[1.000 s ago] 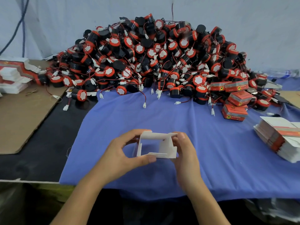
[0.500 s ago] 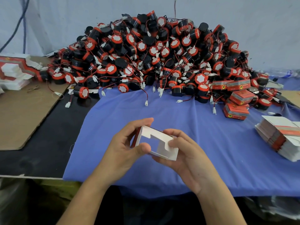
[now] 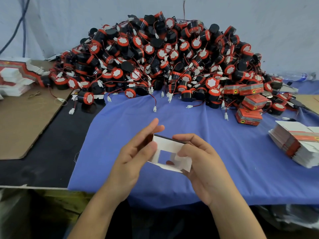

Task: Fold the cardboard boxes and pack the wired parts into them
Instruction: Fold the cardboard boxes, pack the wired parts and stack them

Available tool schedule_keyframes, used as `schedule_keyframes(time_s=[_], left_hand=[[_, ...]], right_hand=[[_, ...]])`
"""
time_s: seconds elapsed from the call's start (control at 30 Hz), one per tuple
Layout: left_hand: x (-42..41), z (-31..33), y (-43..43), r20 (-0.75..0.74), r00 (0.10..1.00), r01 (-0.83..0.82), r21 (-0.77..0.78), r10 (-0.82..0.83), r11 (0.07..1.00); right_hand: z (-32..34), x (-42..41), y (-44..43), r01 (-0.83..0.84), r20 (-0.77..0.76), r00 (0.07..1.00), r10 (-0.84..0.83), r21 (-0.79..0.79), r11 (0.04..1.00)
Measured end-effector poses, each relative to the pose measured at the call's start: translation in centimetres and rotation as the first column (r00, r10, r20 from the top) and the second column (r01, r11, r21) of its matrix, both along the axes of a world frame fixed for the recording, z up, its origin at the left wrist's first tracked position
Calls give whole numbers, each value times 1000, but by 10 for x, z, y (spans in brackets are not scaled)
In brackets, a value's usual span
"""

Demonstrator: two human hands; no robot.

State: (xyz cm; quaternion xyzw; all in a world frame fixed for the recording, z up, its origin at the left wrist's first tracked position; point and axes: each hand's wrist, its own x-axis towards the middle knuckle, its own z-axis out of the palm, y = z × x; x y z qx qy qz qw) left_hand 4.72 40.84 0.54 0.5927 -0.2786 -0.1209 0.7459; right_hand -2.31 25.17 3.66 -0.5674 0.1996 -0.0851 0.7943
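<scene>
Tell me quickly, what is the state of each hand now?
Left hand: pinches the half-folded cardboard box.
Right hand: grips the same box.

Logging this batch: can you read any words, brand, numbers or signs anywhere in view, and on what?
No text can be read.
Folded red boxes: a yellow round emblem with a dark figure, plus lines of print too small to read.
Flat box stack on the right: print blurred.
Half-folded box: plain white side showing, no print.
</scene>
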Motion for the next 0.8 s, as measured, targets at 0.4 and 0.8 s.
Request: schedule_keyframes(time_s=[0.4,0.8], left_hand=[[3,7,3,-127,986,-111,8,111,994],[-23,8,-10,-7,967,-256,-40,256,966]], right_hand=[[-11,-16,-20,-299,213,931,297,-27,954],[-21,-18,-6,-36,349,921,171,-361,932]])
